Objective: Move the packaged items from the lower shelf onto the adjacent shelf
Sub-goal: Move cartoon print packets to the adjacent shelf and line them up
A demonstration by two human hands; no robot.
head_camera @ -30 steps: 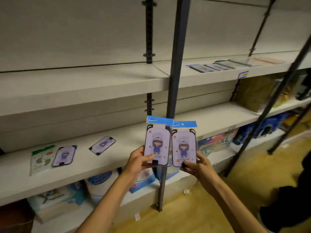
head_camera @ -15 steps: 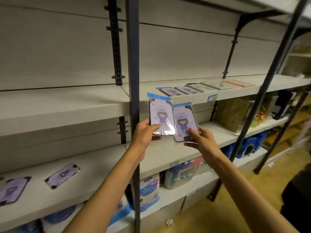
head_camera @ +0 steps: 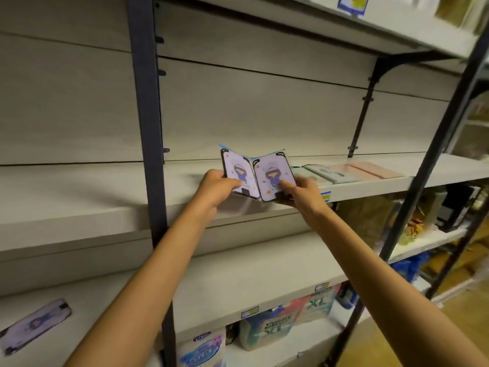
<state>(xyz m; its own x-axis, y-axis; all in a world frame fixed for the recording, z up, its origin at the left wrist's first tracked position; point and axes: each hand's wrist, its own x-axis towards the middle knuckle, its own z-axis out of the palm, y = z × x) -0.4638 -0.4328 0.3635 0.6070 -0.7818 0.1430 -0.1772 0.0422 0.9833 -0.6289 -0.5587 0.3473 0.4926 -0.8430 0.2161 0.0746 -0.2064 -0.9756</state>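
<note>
Holding two packets side by side above the upper shelf (head_camera: 264,205), the person looks to be at the placing step of the job. The left hand (head_camera: 215,188) pinches the left packet (head_camera: 238,176) by its lower edge, thumb on the printed face and fingers curled behind. The right hand (head_camera: 301,190) grips the right packet (head_camera: 272,177) the same way, thumb pressed near its middle. The two packets meet at their inner edges and tilt like an open book, their lower ends near the shelf's front lip; whether they touch the board I cannot tell. Just to the right, a row of flat packets (head_camera: 346,172) lies on the same shelf. One more packet (head_camera: 35,325) lies on the lower shelf (head_camera: 238,284), far left, not yet moved. Next, I judge, both packets should be laid flat beside that row, then both grips loosened and the hands sent down for the remaining one
</note>
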